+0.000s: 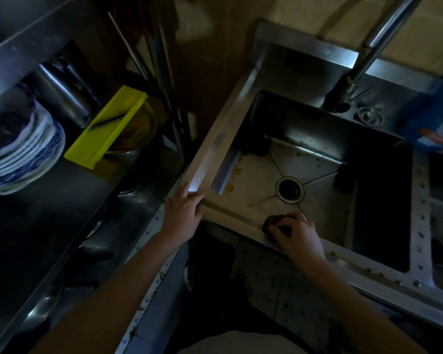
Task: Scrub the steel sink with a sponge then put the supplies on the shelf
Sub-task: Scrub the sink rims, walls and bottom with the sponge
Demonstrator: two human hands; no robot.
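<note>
Head view: I stand over the steel sink [223, 139], which fills the centre and right of the frame; the light is poor.
Progress: scrubbing is under way and, by my judgement, at an early stage. Yellowish crumbs [237, 170] lie on the basin floor by the left wall, and specks dot the front rim at lower right.
Left to do: the floor round the drain [289, 189], the walls, then carrying the supplies to the shelf.
Right hand [301, 233]: fingers curled over the sponge [273, 221], grasping it and pressing it onto the front rim, lower centre.
Left hand [183, 208]: released, fingers nearly straight, resting on the near left corner of the rim; it holds nothing.
Other supplies: a blue packet [435, 123] lies at the right edge, beside the sink. I cannot tell what the dark block [345, 178] at the basin's right wall is.
Shelf [62, 200]: left of frame, carrying stacked plates [23, 149]; I see no supplies on it yet.
</note>
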